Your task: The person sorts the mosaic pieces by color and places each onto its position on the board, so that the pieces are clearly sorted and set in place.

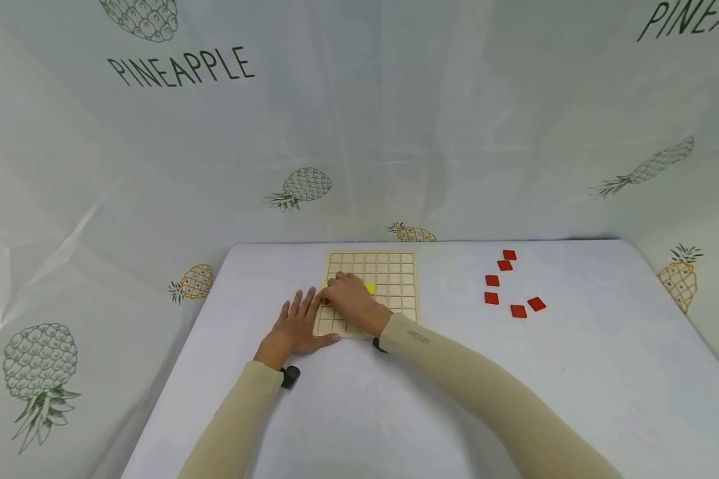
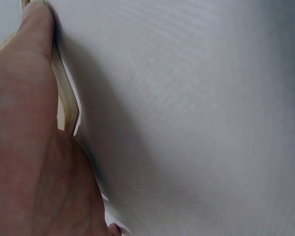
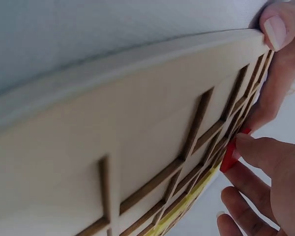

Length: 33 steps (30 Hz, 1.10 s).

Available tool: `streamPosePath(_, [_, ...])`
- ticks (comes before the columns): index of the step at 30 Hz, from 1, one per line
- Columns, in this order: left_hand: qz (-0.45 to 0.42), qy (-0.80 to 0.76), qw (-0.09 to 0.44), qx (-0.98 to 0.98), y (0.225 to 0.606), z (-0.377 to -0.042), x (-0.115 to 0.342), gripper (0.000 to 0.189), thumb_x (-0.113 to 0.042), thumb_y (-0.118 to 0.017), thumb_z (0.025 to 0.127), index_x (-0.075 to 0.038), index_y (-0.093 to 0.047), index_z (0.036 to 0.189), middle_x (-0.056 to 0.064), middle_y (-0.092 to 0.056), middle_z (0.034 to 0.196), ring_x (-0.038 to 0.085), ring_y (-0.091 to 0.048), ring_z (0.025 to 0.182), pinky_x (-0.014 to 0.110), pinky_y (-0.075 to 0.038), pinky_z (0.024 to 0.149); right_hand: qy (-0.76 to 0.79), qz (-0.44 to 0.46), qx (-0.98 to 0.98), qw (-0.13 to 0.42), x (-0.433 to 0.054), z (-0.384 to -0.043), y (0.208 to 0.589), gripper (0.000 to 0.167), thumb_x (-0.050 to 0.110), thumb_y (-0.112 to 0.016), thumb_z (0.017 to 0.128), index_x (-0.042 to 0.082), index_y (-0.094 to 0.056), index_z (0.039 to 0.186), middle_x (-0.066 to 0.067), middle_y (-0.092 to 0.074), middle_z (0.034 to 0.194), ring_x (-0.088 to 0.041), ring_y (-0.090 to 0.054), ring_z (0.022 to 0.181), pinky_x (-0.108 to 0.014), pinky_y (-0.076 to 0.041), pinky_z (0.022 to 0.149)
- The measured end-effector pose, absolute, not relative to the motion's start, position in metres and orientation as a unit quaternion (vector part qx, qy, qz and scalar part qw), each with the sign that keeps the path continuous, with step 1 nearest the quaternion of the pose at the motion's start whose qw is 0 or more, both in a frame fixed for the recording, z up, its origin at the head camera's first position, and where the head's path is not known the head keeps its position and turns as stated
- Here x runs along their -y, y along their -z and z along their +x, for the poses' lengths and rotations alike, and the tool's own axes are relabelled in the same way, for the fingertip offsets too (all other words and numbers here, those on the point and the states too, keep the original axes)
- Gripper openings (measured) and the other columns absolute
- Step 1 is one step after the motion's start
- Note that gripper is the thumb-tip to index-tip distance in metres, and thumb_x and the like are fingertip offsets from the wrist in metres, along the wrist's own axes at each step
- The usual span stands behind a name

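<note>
A wooden grid board [image 1: 403, 276] lies flat on the white table, divided into square cells. My left hand [image 1: 299, 329] rests at its left edge with fingers spread, the thumb along the near left corner. Over the board's left side, my right hand [image 1: 355, 299] pinches a red square tile [image 3: 230, 155] between thumb and finger, at the grid surface. Yellow [image 1: 370, 289] shows in a row of cells and is partly covered by the right hand. In the left wrist view, the board's edge [image 2: 66, 93] shows beside the left hand.
Several loose red tiles [image 1: 518, 311] lie scattered on the table [image 1: 575, 372] to the right of the board. Behind the table hangs a white sheet [image 1: 359, 120] printed with pineapples. Dark straps [image 1: 290, 376] sit at both wrists.
</note>
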<state>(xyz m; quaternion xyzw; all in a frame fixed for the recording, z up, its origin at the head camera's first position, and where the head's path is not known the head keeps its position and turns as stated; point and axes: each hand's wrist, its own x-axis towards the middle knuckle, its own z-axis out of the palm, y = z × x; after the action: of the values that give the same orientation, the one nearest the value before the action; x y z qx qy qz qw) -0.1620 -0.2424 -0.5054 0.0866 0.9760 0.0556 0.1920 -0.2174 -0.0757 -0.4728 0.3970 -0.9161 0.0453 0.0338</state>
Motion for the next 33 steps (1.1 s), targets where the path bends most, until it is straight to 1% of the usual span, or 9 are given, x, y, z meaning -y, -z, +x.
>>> streamPosePath(4, [0.087,-0.056,0.184,-0.977,0.507,-0.162,0.242,0.114,-0.074,-0.055,0.096,-0.003,-0.005,0.170,0.016,0.002,0.178,0.043,0.003,0.163,0.062,-0.005,0.130,-0.037,0.396,0.917,0.034,0.079,-0.219,0.476,0.023,0.022,-0.071,0.103,0.022,-0.080,0.124,0.003,-0.076,0.115,-0.020,-0.066,0.114,-0.043,-0.052,0.110])
streamPosePath(10, [0.085,-0.059,0.182,-0.978,0.508,-0.162,0.241,0.115,-0.075,-0.055,0.095,-0.002,-0.005,0.170,0.015,0.001,0.178,0.043,0.003,0.163,0.063,-0.005,0.130,-0.039,0.391,0.919,0.043,0.082,-0.220,0.479,0.018,0.021,-0.072,0.102,0.019,-0.081,0.118,0.002,-0.075,0.110,-0.019,-0.065,0.111,-0.043,-0.053,0.109])
streamPosePath(15, [0.084,-0.060,0.184,-0.977,0.507,-0.162,0.241,0.115,-0.075,-0.055,0.096,-0.002,-0.005,0.170,0.016,0.001,0.178,0.043,0.003,0.163,0.062,-0.005,0.130,-0.033,0.379,0.924,0.042,0.085,-0.217,0.479,0.019,0.019,-0.072,0.102,0.021,-0.082,0.118,0.004,-0.077,0.112,-0.020,-0.066,0.113,-0.043,-0.053,0.108])
streamPosePath(17, [0.084,-0.059,0.187,-0.977,0.504,-0.160,0.241,0.114,-0.074,-0.054,0.096,-0.003,-0.005,0.170,0.016,0.001,0.178,0.043,0.003,0.163,0.061,-0.004,0.130,-0.018,0.378,0.924,0.049,0.086,-0.215,0.480,0.020,0.018,-0.073,0.101,0.023,-0.082,0.119,0.005,-0.078,0.113,-0.020,-0.066,0.113,-0.042,-0.054,0.106])
streamPosePath(19, [0.085,-0.064,0.189,-0.976,0.500,-0.158,0.240,0.112,-0.073,-0.055,0.097,-0.002,-0.008,0.170,0.017,0.000,0.178,0.043,0.002,0.163,0.061,-0.004,0.130,-0.001,0.382,0.922,0.058,0.085,-0.212,0.481,0.022,0.017,-0.075,0.099,0.024,-0.082,0.119,0.006,-0.079,0.112,-0.019,-0.067,0.111,-0.039,-0.055,0.103])
streamPosePath(24, [0.089,-0.066,0.189,-0.976,0.492,-0.153,0.238,0.111,-0.075,-0.054,0.097,-0.002,-0.011,0.169,0.018,-0.003,0.178,0.044,0.000,0.163,0.061,-0.005,0.130,0.024,0.391,0.917,0.075,0.081,-0.203,0.482,0.022,0.013,-0.079,0.096,0.022,-0.082,0.116,0.006,-0.080,0.108,-0.018,-0.068,0.105,-0.035,-0.058,0.094])
streamPosePath(27, [0.089,-0.059,0.187,-0.976,0.492,-0.154,0.238,0.110,-0.074,-0.053,0.098,-0.002,-0.010,0.169,0.018,-0.002,0.178,0.044,-0.001,0.163,0.061,-0.006,0.130,0.024,0.389,0.918,0.072,0.077,-0.200,0.480,0.022,0.013,-0.078,0.096,0.021,-0.082,0.117,0.007,-0.079,0.112,-0.018,-0.067,0.104,-0.034,-0.058,0.092])
streamPosePath(28, [0.087,-0.054,0.190,-0.976,0.490,-0.154,0.237,0.109,-0.072,-0.055,0.098,-0.002,-0.010,0.169,0.019,-0.002,0.178,0.044,-0.001,0.163,0.061,-0.007,0.130,0.023,0.387,0.919,0.071,0.076,-0.199,0.479,0.023,0.013,-0.078,0.097,0.022,-0.083,0.117,0.007,-0.079,0.113,-0.018,-0.067,0.105,-0.034,-0.058,0.092])
streamPosePath(33, [0.087,-0.053,0.194,-0.976,0.493,-0.159,0.238,0.110,-0.071,-0.056,0.098,-0.002,-0.008,0.169,0.019,-0.002,0.178,0.045,0.000,0.163,0.062,-0.007,0.130,0.022,0.381,0.922,0.064,0.066,-0.195,0.473,0.025,0.011,-0.078,0.096,0.023,-0.083,0.117,0.007,-0.077,0.121,-0.018,-0.067,0.108,-0.034,-0.057,0.095])
